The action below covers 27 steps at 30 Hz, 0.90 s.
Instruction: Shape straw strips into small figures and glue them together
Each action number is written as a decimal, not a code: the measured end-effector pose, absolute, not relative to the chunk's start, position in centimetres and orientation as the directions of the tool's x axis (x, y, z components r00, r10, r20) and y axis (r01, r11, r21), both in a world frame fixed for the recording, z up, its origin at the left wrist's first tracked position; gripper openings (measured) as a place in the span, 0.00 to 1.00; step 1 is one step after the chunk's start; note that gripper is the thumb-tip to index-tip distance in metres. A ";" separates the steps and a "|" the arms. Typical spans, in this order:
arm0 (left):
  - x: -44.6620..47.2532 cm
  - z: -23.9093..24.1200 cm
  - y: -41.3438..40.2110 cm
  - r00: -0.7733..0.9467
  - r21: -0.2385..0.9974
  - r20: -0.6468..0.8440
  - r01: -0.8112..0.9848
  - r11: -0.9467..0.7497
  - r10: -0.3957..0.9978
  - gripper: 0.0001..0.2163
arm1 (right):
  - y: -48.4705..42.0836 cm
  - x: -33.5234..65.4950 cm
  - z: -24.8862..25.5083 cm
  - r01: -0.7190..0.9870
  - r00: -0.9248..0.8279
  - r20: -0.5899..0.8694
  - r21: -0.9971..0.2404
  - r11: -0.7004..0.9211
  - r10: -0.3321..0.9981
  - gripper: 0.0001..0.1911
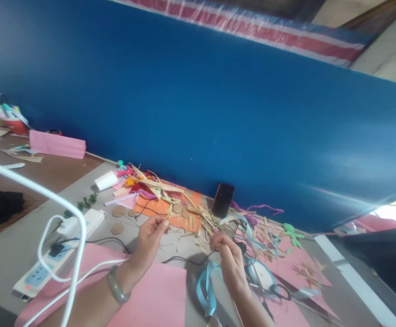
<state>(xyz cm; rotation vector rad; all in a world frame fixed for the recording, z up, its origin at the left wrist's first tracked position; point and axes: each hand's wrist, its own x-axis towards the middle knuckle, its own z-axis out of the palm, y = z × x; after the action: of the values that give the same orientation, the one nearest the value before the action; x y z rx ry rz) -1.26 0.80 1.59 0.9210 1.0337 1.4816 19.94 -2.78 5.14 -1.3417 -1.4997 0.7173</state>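
Note:
My left hand (152, 238), with a bangle (117, 285) on its wrist, is closed in a pinch. A thin tan strip (169, 212) rises from its fingertips. To its right my right hand (230, 261) is closed too, its fingers curled together near the dried husk strips (205, 231); what they hold is hidden. Beyond both hands lies an orange sheet (180, 222) scattered with husk scraps and round wooden discs (117, 228). A light blue ribbon (205, 290) lies beside my right wrist, close to its spool (262, 274) and a pair of scissors (279, 292).
A white power strip (34, 274) with plugs sits at left, and a white cable (80, 254) arches across the near view. A dark phone (223, 200) leans on the blue partition (198, 100). Pink sheets (164, 290), a white cup (106, 180) and pipe cleaners (291, 234) cover the table.

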 end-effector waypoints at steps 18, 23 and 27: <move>-1.7 0.6 1.8 -0.178 0.937 0.036 -0.337 -0.096 0.983 0.10 | -0.4 15.6 3.4 0.727 -0.316 0.202 -0.576 0.373 0.927 0.14; -1.8 0.7 1.7 -0.157 0.941 0.034 -0.328 -0.085 0.987 0.10 | 0.5 14.7 3.2 0.846 -0.401 0.143 -0.322 0.426 0.905 0.06; -1.6 1.3 1.4 -0.148 0.945 0.039 -0.315 -0.085 0.988 0.09 | 0.5 12.9 3.4 0.859 -0.512 -0.054 -0.057 0.510 0.857 0.13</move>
<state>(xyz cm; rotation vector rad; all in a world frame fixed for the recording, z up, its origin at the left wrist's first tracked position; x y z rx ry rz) -1.60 1.42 1.26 0.9376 1.0293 1.4940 12.91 0.54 3.39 -1.5604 -2.7455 0.1210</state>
